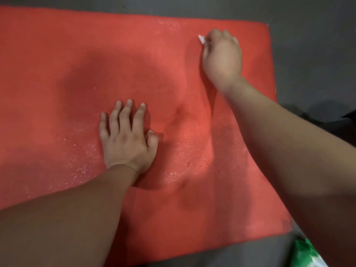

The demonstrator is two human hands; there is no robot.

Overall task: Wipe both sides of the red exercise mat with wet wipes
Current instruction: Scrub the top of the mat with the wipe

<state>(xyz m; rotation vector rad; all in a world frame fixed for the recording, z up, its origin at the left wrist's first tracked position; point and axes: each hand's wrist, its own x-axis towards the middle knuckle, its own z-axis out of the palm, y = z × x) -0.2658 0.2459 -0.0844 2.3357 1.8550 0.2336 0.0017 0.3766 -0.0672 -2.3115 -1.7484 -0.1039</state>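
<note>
The red exercise mat [67,60] lies flat on a dark floor and fills most of the view. Wet, glistening patches show on its surface near the middle and lower left. My left hand [127,137] rests palm down on the mat near its centre, fingers spread and straight. My right hand [221,54] is at the far right part of the mat, fingers curled round a white wet wipe [201,38]. Only a small corner of the wipe sticks out from under that hand.
Dark grey floor [308,45] surrounds the mat at the top, right and bottom. A green and white packet [306,254] lies at the bottom right, just off the mat's near corner. A dark object [349,115] shows at the right edge.
</note>
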